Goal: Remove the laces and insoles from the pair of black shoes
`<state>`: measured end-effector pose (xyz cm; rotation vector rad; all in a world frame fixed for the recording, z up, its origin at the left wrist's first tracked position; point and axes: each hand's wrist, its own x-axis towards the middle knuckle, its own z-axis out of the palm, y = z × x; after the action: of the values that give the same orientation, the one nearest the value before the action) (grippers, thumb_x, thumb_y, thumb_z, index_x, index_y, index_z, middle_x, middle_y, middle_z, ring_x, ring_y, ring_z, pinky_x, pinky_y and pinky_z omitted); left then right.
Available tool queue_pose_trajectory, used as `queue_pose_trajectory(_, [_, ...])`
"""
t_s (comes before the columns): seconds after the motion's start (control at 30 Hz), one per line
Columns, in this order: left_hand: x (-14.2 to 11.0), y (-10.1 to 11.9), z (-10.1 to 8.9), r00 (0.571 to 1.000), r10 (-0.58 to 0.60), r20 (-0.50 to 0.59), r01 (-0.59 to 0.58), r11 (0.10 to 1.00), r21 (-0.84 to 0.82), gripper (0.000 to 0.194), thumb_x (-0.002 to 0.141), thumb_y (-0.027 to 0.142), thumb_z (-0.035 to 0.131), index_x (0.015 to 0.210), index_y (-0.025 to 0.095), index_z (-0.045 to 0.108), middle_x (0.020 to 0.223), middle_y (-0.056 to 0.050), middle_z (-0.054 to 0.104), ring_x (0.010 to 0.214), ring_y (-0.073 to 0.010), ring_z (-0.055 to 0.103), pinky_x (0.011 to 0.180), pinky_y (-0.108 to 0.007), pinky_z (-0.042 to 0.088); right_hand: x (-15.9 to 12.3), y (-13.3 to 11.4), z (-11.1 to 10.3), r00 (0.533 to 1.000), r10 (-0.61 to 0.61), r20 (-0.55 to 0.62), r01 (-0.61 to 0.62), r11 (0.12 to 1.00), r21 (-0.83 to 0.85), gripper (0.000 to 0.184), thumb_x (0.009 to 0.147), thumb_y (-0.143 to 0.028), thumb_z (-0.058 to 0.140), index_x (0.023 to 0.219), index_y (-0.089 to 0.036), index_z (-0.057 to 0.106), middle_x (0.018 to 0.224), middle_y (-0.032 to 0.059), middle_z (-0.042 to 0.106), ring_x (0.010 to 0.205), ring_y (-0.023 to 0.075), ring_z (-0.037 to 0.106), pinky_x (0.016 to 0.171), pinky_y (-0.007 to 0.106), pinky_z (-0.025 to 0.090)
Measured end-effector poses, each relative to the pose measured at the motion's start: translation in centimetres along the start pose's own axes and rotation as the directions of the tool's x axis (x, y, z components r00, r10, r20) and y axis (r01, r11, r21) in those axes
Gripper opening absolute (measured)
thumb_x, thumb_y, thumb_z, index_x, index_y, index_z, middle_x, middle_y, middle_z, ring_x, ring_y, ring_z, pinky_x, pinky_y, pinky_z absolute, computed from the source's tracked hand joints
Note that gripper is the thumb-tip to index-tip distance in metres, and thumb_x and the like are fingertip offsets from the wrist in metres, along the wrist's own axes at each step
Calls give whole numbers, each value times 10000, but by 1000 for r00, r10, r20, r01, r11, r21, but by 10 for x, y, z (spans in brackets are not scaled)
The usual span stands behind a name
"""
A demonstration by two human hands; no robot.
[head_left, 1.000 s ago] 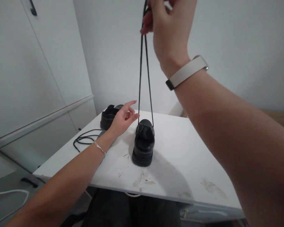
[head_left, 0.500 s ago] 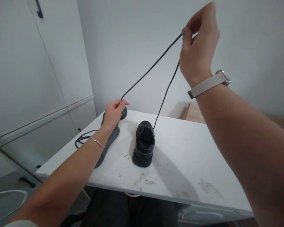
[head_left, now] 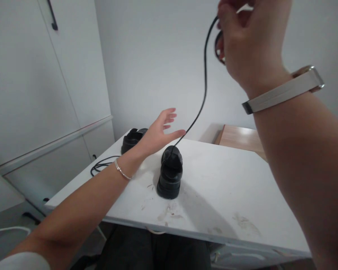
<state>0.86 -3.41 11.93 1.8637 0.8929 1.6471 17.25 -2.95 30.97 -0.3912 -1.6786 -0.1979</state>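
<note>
A black shoe [head_left: 170,176] stands on the white table, its heel toward me. From its front a black shoelace [head_left: 205,75] runs up to my right hand [head_left: 250,41], which is raised high and pinches it; part of the lace loops below the fingers. My left hand [head_left: 163,129] is open above and left of the shoe's toe, thumb and fingers apart. Its thumb tip appears close to the lace; whether they touch I cannot tell. Behind my left forearm a second black shoe [head_left: 131,139] is partly hidden.
A coiled black lace [head_left: 100,165] lies on the table's left side. The white table [head_left: 214,180] has dirt smudges near its front edge. A wooden board [head_left: 239,137] is at the back right. White cabinets [head_left: 73,75] stand at the left, against a plain wall.
My left hand has let go of the lace and moved right, toward the shoe's toe, fingers spreading. My right hand has risen and moved right, still holding the lace.
</note>
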Motion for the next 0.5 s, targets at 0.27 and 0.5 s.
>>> queue_pose_trajectory(0.27, [-7, 47, -24, 987, -149, 58, 160, 899, -408, 345, 849, 412, 765, 1020, 149, 620, 702, 23, 577, 644, -105, 595, 718, -260, 544, -20, -19, 59, 956, 93, 278, -198, 904, 380, 165, 896, -15, 559, 818, -143, 492, 795, -40, 559, 610, 92, 684, 490, 176, 555])
queue_pose_trajectory(0.5, [-24, 32, -72, 945, -315, -92, 266, 900, -346, 277, 815, 334, 788, 883, 133, 610, 563, 105, 254, 446, -40, 192, 386, -140, 142, -103, 16, 60, 578, 498, 646, -526, 833, -172, 94, 967, -158, 529, 1054, -131, 506, 807, 34, 665, 554, 106, 644, 496, 207, 505])
